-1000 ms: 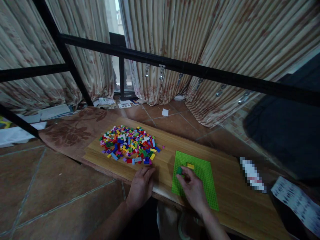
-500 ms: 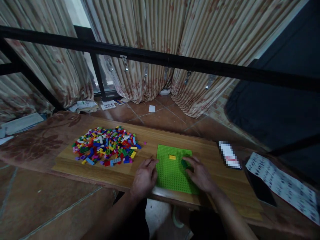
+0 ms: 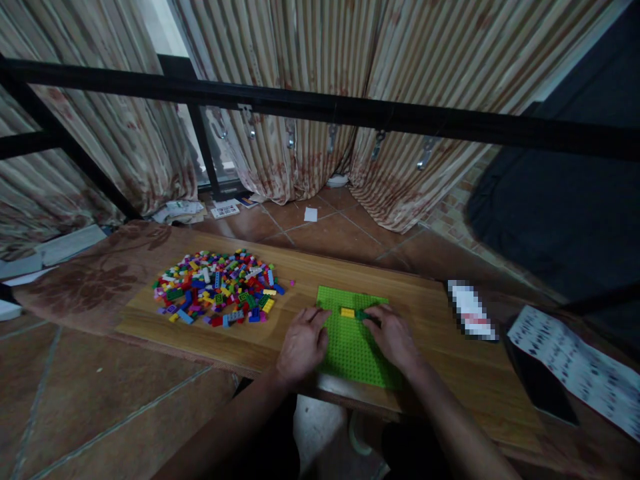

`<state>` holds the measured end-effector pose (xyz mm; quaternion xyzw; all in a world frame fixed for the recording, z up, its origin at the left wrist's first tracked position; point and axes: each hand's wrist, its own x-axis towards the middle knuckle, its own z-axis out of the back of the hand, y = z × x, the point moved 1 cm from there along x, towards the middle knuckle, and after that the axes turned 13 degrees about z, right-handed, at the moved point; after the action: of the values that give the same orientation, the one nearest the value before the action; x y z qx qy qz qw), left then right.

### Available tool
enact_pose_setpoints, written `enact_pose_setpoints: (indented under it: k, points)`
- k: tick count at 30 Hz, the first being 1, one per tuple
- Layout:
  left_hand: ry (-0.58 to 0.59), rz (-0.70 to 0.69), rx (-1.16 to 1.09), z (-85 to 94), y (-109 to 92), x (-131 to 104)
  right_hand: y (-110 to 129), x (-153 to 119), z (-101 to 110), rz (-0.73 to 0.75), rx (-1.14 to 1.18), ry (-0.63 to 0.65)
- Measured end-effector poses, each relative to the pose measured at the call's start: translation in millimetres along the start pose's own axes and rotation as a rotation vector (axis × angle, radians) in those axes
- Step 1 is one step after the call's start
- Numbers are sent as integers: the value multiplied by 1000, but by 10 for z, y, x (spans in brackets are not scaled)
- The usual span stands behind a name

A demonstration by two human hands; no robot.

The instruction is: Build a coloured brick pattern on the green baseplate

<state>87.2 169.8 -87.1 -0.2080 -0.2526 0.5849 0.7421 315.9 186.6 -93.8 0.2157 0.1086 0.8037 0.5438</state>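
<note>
Two bare hands work at the near edge of a wooden board (image 3: 440,373). The left hand (image 3: 301,343) lies palm down, fingers extended and not gripping anything, across the left border of a green baseplate (image 3: 350,347); part of the hand rests on the wood beside the plate. The right hand (image 3: 393,335) sits on the right half of the baseplate with its fingertips pinched on a dark green brick (image 3: 361,315). This brick is at the plate's surface near the far edge; whether it is fully seated on the studs cannot be determined. A yellow brick (image 3: 347,312) stands on the baseplate just to the left of the dark green brick, touching or nearly touching it.

The baseplate lies flat on the board, its near edge close to the board's near edge. To the left, well apart from the plate, a loose pile of mixed bricks (image 3: 217,297) in red, blue, yellow, green, purple and white spreads over the wood. One small purple piece (image 3: 292,283) lies separately between pile and plate.

At the right end of the board lie a blurred white-and-red object (image 3: 473,319), a dark flat item (image 3: 537,380) and a printed paper sheet (image 3: 580,367).

Beyond the board: a tiled floor (image 3: 345,233), scattered papers (image 3: 200,210), a black metal rail (image 3: 320,107) and striped curtains (image 3: 310,87).
</note>
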Motion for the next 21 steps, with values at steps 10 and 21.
enact_pose_setpoints:
  k: [10, 21]
  points:
    - [69, -152, 168, -236, -172, 280, -10, 113, 19, 0, 23, 63]
    - [106, -243, 392, -358, -190, 356, 10, 194, 88, 4, -5, 153]
